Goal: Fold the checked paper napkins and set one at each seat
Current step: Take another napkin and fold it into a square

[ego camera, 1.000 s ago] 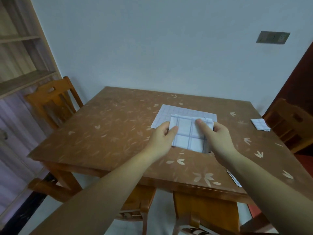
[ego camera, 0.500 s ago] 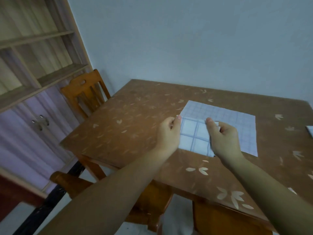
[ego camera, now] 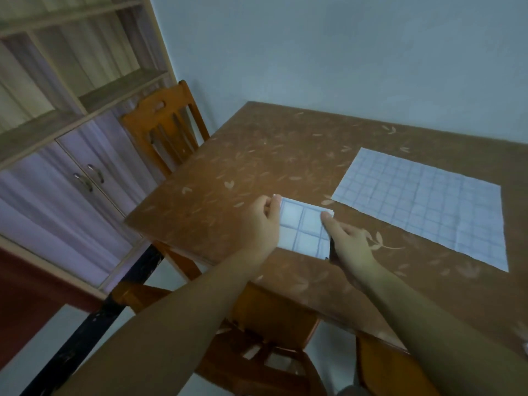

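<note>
Table cut by right frame edge; far right corner out of view. Whole frame soft with motion blur. Folded napkin: left edge covered by left hand, right edge and near corner by right hand; layer count unreadable. Right thumb hidden beneath the palm. Small pale object at right edge, clipped, unidentifiable. Chair under table's near edge mostly hidden by forearms. Shelf unit cropped top and left.

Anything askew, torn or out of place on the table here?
Nothing stands out. Both hands hold the folded napkin flat near the table corner; the unfolded napkin lies flat and whole beside it.
</note>
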`<state>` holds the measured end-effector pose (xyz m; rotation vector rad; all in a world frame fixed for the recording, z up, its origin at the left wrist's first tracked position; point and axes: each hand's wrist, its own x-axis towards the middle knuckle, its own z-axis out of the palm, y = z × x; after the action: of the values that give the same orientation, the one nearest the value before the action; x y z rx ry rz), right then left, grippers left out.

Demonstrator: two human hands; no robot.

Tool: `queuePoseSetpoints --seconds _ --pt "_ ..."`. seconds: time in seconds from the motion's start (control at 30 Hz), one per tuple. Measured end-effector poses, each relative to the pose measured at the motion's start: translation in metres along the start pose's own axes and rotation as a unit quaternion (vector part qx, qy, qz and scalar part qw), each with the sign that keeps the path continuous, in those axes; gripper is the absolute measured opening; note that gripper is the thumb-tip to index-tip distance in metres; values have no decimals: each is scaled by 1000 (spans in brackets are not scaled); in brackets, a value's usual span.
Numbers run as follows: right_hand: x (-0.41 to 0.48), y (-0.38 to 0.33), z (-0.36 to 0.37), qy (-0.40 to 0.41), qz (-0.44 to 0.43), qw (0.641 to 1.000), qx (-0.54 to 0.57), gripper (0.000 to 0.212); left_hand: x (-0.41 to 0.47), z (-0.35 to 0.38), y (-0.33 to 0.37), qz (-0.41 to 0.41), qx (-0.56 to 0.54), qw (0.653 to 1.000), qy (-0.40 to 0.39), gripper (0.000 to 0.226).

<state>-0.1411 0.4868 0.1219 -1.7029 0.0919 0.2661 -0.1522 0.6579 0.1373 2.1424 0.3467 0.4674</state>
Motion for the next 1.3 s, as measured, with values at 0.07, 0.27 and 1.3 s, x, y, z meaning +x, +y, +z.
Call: queuePoseSetpoints --seconds 0.07,0.27,1.3 --pt "7 12 23 7 21 1000 -10 59 15 -11 -28 -15 12 1000 -17 44" --pt "22 17 66 91 69 993 -38 39 53 -38 -109 -101 61 991 -64 46" --pt "119 88 45 -18 111 972 -206 20 88 32 -152 -250 56 932 -255 28"
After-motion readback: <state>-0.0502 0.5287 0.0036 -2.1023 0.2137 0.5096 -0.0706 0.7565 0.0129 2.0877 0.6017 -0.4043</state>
